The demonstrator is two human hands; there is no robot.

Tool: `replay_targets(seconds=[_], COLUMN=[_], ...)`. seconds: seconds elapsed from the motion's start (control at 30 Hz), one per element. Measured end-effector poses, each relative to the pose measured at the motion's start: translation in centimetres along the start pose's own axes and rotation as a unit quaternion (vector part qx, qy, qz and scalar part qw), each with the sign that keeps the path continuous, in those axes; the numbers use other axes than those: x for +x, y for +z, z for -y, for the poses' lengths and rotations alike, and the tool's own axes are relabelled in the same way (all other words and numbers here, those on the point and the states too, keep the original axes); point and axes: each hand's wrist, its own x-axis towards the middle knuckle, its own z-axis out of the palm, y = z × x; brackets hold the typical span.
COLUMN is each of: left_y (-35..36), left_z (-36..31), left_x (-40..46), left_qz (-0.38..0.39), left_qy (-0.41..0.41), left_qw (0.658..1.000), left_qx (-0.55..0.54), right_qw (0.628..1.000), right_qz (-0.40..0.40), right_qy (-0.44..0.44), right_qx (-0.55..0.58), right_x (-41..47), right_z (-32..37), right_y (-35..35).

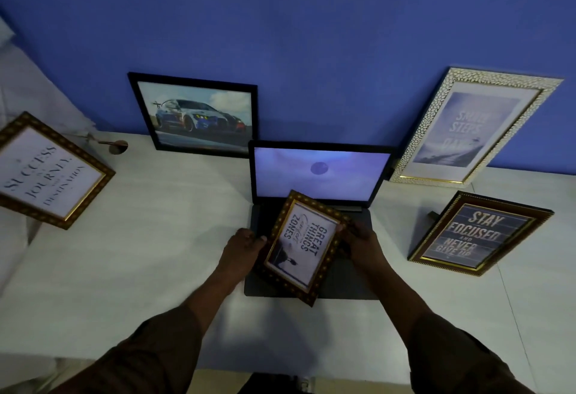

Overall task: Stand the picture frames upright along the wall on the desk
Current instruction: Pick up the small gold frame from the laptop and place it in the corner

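A small gold-and-brown frame reading "Great things… zones" [302, 245] is held tilted above the laptop. My left hand [244, 247] grips its left edge and my right hand [361, 245] grips its right edge. Against the blue wall a black-framed car picture [199, 116] stands upright, and a white pebbled frame [470, 127] leans there at the right. A "Stay focused" frame [478, 234] is on the desk at the right, whether flat or propped I cannot tell. A "Success" frame [46, 172] sits at the far left, tilted.
An open laptop [321, 172] with a lit screen stands in the middle of the white desk [156, 238], in front of the wall. A small round metal object [117, 146] rests near the back left. The desk's front edge runs below my forearms.
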Motion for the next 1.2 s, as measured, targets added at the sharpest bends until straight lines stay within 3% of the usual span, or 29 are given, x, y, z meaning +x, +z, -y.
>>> replay_targets(seconds=[0.1,0.17,0.23,0.27,0.37,0.4,0.7,0.8,0.93,1.07,1.2], left_y=[-1.1,-2.2,-3.2,-3.6,-4.2,-4.3,-5.5,-7.1,-9.1,-9.3,-9.1], left_z=[-2.1,-4.0,-5.8,-6.5,-6.9,-6.3,-0.2,1.2,2.7,3.4,3.8], left_x=[-1.9,-3.8,-5.9,-6.9,-10.2,-11.1,-18.3,-19.5,-20.7,-20.7,-20.0], left_qz=[-0.091,-0.162,-0.175,-0.146,-0.025,-0.016,-0.158,-0.225,-0.269,-0.275,-0.231], left_qy=[0.118,0.23,0.322,0.34,0.309,0.294,0.218,0.18,0.137,0.106,0.06], left_qw=[0.989,0.958,0.925,0.921,0.943,0.951,0.962,0.949,0.926,0.905,0.875], left_qx=[0.011,0.054,0.105,0.122,0.123,0.096,-0.039,-0.128,-0.228,-0.307,-0.422], right_qw=[0.995,0.986,0.976,0.972,0.963,0.958,0.893,0.894,0.963,0.972,0.982], right_qz=[0.045,0.063,0.072,0.082,0.121,0.131,0.224,0.196,0.149,0.202,0.186], right_qy=[-0.07,-0.109,-0.142,-0.15,-0.172,-0.182,-0.228,-0.214,-0.103,-0.056,-0.039], right_qx=[-0.058,-0.106,-0.148,-0.161,-0.167,-0.179,-0.316,-0.341,-0.201,-0.103,-0.005], right_x=[-1.6,-2.7,-3.8,-4.1,-6.1,-6.7,-12.0,-11.4,-10.3,-10.7,-10.9], right_z=[2.8,4.5,5.8,6.2,7.7,7.9,8.7,8.4,8.0,7.0,6.0], right_y=[0.6,1.2,1.9,2.4,3.8,4.2,6.8,6.3,5.5,7.6,12.1])
